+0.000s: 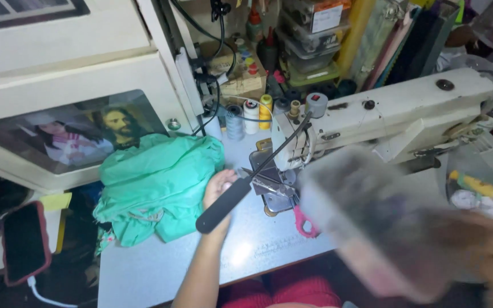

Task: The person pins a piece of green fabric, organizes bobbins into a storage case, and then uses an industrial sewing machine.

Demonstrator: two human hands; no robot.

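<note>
crumpled mint-green cloth bundle (158, 185): soft, matt, creased | pale grey table top (155, 268): smooth, faint sheen under the lamp | cream sewing machine body (406, 105): painted metal, worn, scuffed | black lamp handle (223, 205): matt, rubbery | clear plastic box (383, 222): glossy, blurred | red-cased phone (24, 242): glossy glass face

A dark-screened phone in a red case (25, 242) is lying at eight o'clock; stacked clear plastic boxes with an orange-and-white label (324, 16) are sitting at one o'clock.
</note>
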